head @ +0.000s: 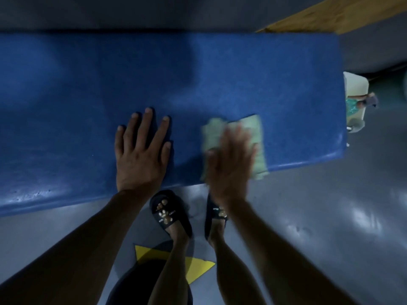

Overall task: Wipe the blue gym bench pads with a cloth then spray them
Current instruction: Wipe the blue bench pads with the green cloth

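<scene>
Under the right hand (231, 159), fingers straight and blurred, a green cloth (255, 137) lies pressed on the blue bench pad (220, 73); just left, the left hand (141, 155) rests flat, fingers spread.

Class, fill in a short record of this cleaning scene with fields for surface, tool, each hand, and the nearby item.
surface: blue padded vinyl bench pad
tool: pale green folded cloth, lying on the pad near its right end
left hand: flat on the pad, fingers spread
right hand: pressing flat on the cloth, blurred
nearby item: white plastic spray bottle beyond the pad's right end
</scene>
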Available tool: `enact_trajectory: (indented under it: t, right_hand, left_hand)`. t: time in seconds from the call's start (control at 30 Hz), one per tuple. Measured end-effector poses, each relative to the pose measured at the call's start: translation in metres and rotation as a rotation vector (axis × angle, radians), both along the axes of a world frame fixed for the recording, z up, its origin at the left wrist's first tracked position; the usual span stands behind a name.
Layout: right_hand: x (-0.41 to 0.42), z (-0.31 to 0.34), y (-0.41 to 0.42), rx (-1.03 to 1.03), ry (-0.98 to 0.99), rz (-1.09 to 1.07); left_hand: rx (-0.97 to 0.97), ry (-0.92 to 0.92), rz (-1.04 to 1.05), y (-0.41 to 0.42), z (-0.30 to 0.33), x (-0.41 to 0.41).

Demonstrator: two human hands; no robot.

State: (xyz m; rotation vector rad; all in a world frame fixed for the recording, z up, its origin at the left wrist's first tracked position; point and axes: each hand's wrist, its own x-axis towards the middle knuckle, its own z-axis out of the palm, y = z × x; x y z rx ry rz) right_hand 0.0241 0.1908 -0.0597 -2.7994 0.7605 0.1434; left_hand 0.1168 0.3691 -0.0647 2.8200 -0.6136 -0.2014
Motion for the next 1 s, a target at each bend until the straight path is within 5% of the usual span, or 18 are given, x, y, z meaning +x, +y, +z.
enact_trajectory:
  t: [0.1,0.23,0.37,0.5,0.67,0.8,0.87,1.0]
  right_hand:
    - [-0.006,0.005,0.058,0.072,0.013,0.265]
    - [-0.037,-0.008,-0.03,0.032,-0.003,0.515]
    - [-0.072,-0.005,-0.16,-0.052,0.101,0.101]
    - [-0.04,-0.006,-0.117,-0.113,0.016,-0.293]
    - [-0.013,-0.001,0.027,0.126,-0.075,0.331]
    - [-0.024,-0.006,-0.048,0.083,-0.09,0.732]
    - [-0.038,-0.011,-0.114,0.002,-0.094,0.675]
    - [-0.054,-0.004,-0.203,-0.082,0.006,0.195]
  left_hand:
    - [0.014,0.003,-0.015,0.0,-0.002,0.0]
    - [0.017,0.011,-0.001,-0.003,-0.001,-0.001]
    - [0.046,0.031,0.008,-0.005,-0.001,-0.002]
    - [0.078,0.045,0.014,-0.007,0.0,-0.002]
    - [0.09,0.024,0.015,-0.01,0.001,-0.002]
    - [0.114,0.021,0.017,-0.012,0.004,-0.002]
    - [0.125,0.029,0.02,-0.013,0.004,-0.002]
    - [0.137,0.045,0.022,-0.013,0.003,-0.001]
